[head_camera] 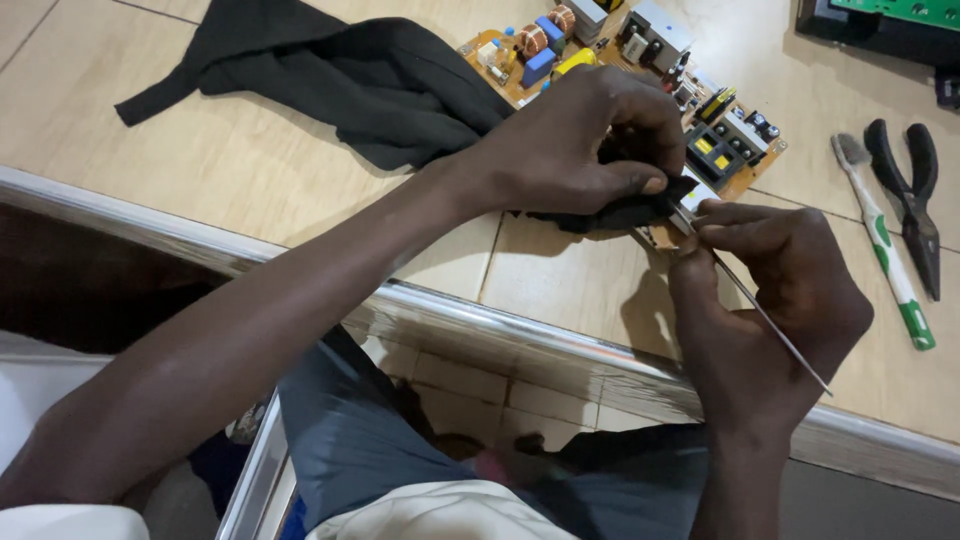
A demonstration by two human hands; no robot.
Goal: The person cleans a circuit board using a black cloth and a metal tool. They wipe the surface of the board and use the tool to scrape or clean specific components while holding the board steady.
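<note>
I judged the thin metal rod [760, 310] stiff and slippery, so my right hand [780, 300] pinched its upper end while my left hand [580, 140] clamped black cloth [625, 212] over the fragile circuit board [700, 140] at mid-frame.

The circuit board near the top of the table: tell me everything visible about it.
The circuit board is tan-orange and lies flat, angled on the tiled table. It carries copper-wound coils, blue and yellow blocks, black parts and grey metal pieces. The left hand covers its middle, pressing a black cloth against it. The right hand holds a thin metal rod to its near edge.
</note>
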